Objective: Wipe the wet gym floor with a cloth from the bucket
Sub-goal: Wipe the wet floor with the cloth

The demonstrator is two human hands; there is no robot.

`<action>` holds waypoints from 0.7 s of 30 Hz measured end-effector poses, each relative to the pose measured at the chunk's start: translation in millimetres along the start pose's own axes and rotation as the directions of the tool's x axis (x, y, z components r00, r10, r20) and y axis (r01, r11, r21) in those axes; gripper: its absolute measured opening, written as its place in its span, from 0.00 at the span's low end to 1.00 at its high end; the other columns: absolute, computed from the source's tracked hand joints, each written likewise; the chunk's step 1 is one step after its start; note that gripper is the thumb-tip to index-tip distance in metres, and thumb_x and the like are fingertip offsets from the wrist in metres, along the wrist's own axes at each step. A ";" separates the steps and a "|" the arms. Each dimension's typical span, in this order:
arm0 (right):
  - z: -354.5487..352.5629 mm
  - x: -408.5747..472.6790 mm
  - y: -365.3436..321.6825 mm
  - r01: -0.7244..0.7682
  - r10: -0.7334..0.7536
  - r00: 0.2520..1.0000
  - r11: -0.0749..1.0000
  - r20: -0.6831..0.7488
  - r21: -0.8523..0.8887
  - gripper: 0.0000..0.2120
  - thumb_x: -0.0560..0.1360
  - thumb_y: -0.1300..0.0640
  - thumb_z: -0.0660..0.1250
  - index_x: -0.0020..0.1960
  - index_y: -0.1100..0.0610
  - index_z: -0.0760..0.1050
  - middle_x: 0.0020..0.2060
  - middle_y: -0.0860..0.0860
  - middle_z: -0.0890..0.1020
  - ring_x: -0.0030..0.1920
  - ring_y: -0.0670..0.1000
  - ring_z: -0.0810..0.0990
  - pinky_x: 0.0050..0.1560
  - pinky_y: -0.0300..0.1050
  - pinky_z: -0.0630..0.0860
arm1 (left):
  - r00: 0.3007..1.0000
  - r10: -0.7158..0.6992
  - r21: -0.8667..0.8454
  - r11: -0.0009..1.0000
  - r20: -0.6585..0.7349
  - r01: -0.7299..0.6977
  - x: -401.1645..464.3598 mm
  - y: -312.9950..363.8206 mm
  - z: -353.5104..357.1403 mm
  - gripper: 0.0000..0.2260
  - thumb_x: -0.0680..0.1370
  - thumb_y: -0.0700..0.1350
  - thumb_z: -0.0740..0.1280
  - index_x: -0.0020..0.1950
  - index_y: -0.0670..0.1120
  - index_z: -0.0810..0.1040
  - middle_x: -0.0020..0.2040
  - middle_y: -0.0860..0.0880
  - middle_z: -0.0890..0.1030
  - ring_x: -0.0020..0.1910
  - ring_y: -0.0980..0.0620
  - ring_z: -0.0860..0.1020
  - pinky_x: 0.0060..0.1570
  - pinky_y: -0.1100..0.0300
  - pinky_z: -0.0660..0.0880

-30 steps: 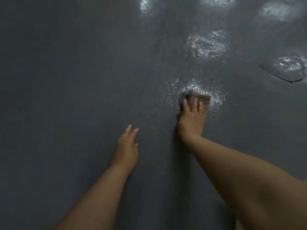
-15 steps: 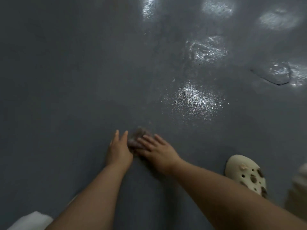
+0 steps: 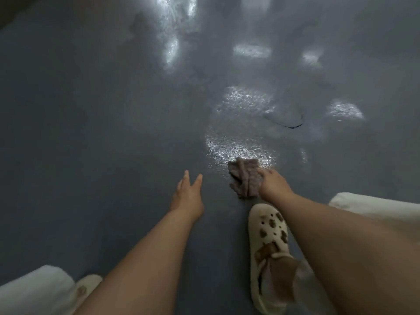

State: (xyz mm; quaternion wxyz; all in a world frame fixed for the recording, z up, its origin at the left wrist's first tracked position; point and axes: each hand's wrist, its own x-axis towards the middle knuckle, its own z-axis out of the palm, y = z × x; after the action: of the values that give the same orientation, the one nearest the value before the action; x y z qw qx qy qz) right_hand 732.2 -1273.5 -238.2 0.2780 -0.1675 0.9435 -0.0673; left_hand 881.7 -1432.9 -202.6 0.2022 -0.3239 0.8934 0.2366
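A crumpled brownish-grey cloth lies on the dark grey gym floor, at the near edge of a shiny wet patch. My right hand grips the cloth's right side, fingers closed into it. My left hand rests flat on the floor to the left of the cloth, fingers spread, holding nothing. No bucket is in view.
My right foot in a cream clog stands just below the cloth; the left clog shows at the bottom left. More wet, glinting patches lie further ahead. A dark crack or torn flap marks the floor to the right.
The right hand dragged the cloth from the far wet patch back toward the left hand, then out to the right again. The view pulled back, showing both feet.
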 end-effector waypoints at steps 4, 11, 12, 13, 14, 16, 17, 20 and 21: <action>-8.9 -47.6 4.2 0.007 -0.006 1.000 0.997 -0.013 0.082 0.19 0.77 0.60 0.56 0.68 0.56 0.70 0.67 0.57 0.69 0.67 0.59 0.68 0.65 0.51 0.67 | 0.997 0.074 0.007 0.997 -0.038 -0.073 -29.0 42.5 -11.8 0.32 0.79 0.37 0.60 0.78 0.53 0.48 0.77 0.47 0.39 0.76 0.45 0.46 0.71 0.52 0.56; -25.0 -91.7 27.4 -0.019 0.032 0.994 0.992 -0.103 0.123 0.21 0.76 0.63 0.60 0.68 0.55 0.70 0.64 0.57 0.73 0.61 0.59 0.74 0.61 0.51 0.73 | 0.974 0.204 0.053 0.979 -0.095 -0.199 -48.6 80.8 -27.0 0.33 0.79 0.38 0.61 0.78 0.53 0.47 0.78 0.46 0.39 0.76 0.44 0.45 0.71 0.50 0.56; -28.6 -95.2 32.7 -0.037 0.049 0.993 0.993 -0.111 0.109 0.21 0.76 0.62 0.61 0.68 0.55 0.70 0.64 0.57 0.72 0.63 0.59 0.72 0.62 0.50 0.72 | 0.972 0.218 0.063 0.975 -0.086 -0.214 -47.4 81.6 -27.9 0.33 0.79 0.38 0.62 0.78 0.52 0.47 0.78 0.47 0.39 0.76 0.44 0.45 0.71 0.50 0.56; -32.3 -98.2 39.1 -0.059 0.070 0.991 0.994 -0.117 0.093 0.20 0.76 0.62 0.61 0.67 0.55 0.71 0.65 0.56 0.71 0.64 0.58 0.72 0.62 0.49 0.71 | 0.971 0.225 0.074 0.973 -0.080 -0.219 -44.9 82.4 -28.4 0.33 0.79 0.39 0.62 0.78 0.52 0.48 0.78 0.47 0.39 0.76 0.45 0.45 0.71 0.50 0.55; -35.6 -100.2 46.2 -0.084 0.094 0.988 0.993 -0.125 0.085 0.19 0.76 0.61 0.61 0.67 0.54 0.71 0.65 0.56 0.71 0.64 0.58 0.71 0.62 0.48 0.70 | 0.973 0.217 0.082 0.974 -0.076 -0.210 -41.1 83.6 -29.2 0.32 0.80 0.39 0.62 0.78 0.52 0.48 0.78 0.46 0.39 0.76 0.45 0.45 0.71 0.50 0.55; -42.7 -101.9 61.8 -0.131 0.143 0.979 0.988 -0.143 0.088 0.18 0.76 0.61 0.58 0.65 0.54 0.73 0.65 0.56 0.72 0.64 0.58 0.72 0.62 0.48 0.70 | 0.982 0.170 0.059 0.984 -0.081 -0.165 -30.9 89.7 -29.2 0.31 0.80 0.39 0.61 0.78 0.52 0.49 0.78 0.46 0.40 0.76 0.44 0.46 0.71 0.50 0.56; -45.3 -101.3 69.8 -0.147 0.159 0.976 0.985 -0.149 0.091 0.18 0.76 0.62 0.58 0.64 0.55 0.74 0.65 0.57 0.72 0.64 0.59 0.72 0.62 0.48 0.70 | 0.985 0.155 0.043 0.987 -0.080 -0.152 -25.2 94.3 -27.1 0.31 0.80 0.39 0.61 0.78 0.52 0.48 0.78 0.46 0.41 0.76 0.44 0.46 0.71 0.50 0.57; -47.5 -92.8 95.1 -0.175 0.186 0.971 0.981 -0.150 0.085 0.17 0.77 0.62 0.57 0.64 0.56 0.74 0.65 0.57 0.72 0.64 0.58 0.71 0.63 0.47 0.68 | 0.982 0.176 0.047 0.984 -0.066 -0.173 -9.7 110.5 -12.5 0.31 0.80 0.40 0.61 0.78 0.52 0.49 0.78 0.46 0.43 0.76 0.45 0.47 0.71 0.50 0.57; -46.1 -88.4 103.1 -0.182 0.192 0.972 0.980 -0.138 0.080 0.17 0.77 0.61 0.57 0.64 0.56 0.73 0.65 0.57 0.71 0.65 0.58 0.70 0.64 0.47 0.67 | 0.982 0.182 0.052 0.982 -0.053 -0.179 -5.1 115.2 -5.0 0.30 0.80 0.41 0.61 0.78 0.52 0.50 0.78 0.46 0.43 0.76 0.44 0.48 0.71 0.50 0.57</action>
State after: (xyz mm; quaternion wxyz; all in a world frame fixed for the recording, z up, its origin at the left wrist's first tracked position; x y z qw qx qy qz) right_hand 748.0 -1144.3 -178.0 0.2192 -0.0632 0.9700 -0.0841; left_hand 806.6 -1355.1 -162.3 0.1617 -0.2433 0.9299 0.2236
